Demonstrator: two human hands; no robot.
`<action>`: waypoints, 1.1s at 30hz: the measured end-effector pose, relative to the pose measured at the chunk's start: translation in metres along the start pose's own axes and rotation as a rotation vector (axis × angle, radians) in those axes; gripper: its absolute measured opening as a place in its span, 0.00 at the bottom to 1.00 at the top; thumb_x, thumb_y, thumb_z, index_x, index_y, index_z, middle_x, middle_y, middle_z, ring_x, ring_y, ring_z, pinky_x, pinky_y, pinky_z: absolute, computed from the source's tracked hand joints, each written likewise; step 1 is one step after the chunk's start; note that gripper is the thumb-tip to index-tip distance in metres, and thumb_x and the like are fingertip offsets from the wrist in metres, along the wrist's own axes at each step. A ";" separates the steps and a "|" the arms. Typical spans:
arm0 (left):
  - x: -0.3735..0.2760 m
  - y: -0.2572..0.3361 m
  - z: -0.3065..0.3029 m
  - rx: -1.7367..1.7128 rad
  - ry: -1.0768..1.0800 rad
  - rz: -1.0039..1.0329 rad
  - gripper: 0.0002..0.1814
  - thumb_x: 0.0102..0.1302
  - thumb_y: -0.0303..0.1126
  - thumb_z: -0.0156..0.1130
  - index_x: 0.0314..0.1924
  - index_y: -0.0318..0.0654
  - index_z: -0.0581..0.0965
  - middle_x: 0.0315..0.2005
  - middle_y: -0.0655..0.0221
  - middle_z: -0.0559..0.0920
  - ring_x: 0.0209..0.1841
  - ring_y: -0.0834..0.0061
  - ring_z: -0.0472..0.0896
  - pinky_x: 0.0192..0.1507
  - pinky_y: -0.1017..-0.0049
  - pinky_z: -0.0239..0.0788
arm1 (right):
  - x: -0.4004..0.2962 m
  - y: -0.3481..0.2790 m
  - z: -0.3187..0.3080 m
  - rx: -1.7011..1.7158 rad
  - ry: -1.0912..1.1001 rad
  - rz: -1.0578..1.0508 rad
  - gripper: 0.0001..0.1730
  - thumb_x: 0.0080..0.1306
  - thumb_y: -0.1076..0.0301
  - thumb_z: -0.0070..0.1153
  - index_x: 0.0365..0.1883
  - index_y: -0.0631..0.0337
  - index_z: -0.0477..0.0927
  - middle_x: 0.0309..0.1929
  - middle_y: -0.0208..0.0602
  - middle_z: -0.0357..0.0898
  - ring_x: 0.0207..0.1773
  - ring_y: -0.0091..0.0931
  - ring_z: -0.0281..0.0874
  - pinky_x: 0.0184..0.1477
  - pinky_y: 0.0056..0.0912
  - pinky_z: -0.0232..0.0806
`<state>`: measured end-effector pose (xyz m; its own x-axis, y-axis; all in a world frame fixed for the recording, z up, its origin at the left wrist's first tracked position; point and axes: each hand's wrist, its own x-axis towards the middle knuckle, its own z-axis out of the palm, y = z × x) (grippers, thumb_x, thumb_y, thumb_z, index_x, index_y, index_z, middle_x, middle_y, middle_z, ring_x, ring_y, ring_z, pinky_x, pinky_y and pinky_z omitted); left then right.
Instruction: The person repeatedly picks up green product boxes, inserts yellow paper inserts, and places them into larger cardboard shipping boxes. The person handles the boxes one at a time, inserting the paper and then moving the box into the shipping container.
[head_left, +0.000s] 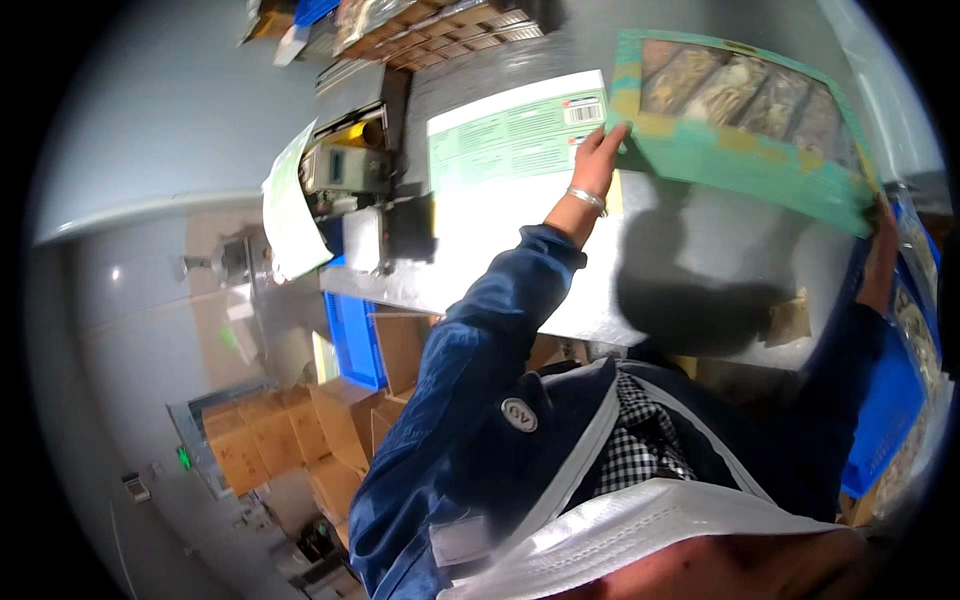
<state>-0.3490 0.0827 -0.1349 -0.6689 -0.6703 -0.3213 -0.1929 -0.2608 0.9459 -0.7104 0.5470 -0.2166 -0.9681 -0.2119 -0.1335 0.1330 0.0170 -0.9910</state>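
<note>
A green and yellow cardboard box with a clear window, packed with several bundles of dried goods, is held tilted over the metal table. My left hand, with a silver bracelet at the wrist, grips its left corner. On the box's right end is my right hand, blurred and partly in shadow. Beside and partly beneath my left hand lies a stack of green and white printed sheets, bearing barcodes. A small brown piece rests near the front edge.
At the left stand a small machine with a yellow roll and a hanging printed sheet. Stacked trays are at the back. Blue crates and cardboard boxes sit lower left; another blue bin is at right.
</note>
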 end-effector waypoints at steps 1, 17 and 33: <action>0.001 0.020 -0.007 0.088 0.027 0.004 0.22 0.67 0.44 0.63 0.51 0.34 0.81 0.42 0.72 0.82 0.45 0.81 0.75 0.50 0.82 0.62 | 0.004 -0.008 0.008 -0.103 -0.030 -0.085 0.26 0.73 0.56 0.50 0.64 0.62 0.74 0.61 0.39 0.74 0.63 0.29 0.68 0.66 0.31 0.56; -0.266 0.073 -0.191 0.151 0.604 0.174 0.16 0.70 0.40 0.61 0.40 0.31 0.81 0.30 0.77 0.79 0.30 0.86 0.71 0.33 0.83 0.61 | -0.240 -0.140 0.145 -0.592 -0.259 -0.195 0.17 0.71 0.64 0.58 0.50 0.69 0.81 0.39 0.36 0.84 0.40 0.20 0.76 0.43 0.22 0.67; -0.210 -0.008 -0.423 -0.305 0.862 0.124 0.21 0.68 0.40 0.58 0.57 0.38 0.74 0.46 0.67 0.78 0.49 0.71 0.76 0.48 0.67 0.70 | -0.307 -0.210 0.306 -1.219 -0.413 -0.976 0.21 0.73 0.54 0.49 0.52 0.61 0.80 0.41 0.46 0.83 0.51 0.42 0.78 0.55 0.41 0.66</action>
<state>0.0969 -0.0684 -0.0937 0.1175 -0.9592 -0.2570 0.1242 -0.2425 0.9622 -0.3761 0.3098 0.0356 -0.4308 -0.8384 0.3340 -0.9022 0.4086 -0.1382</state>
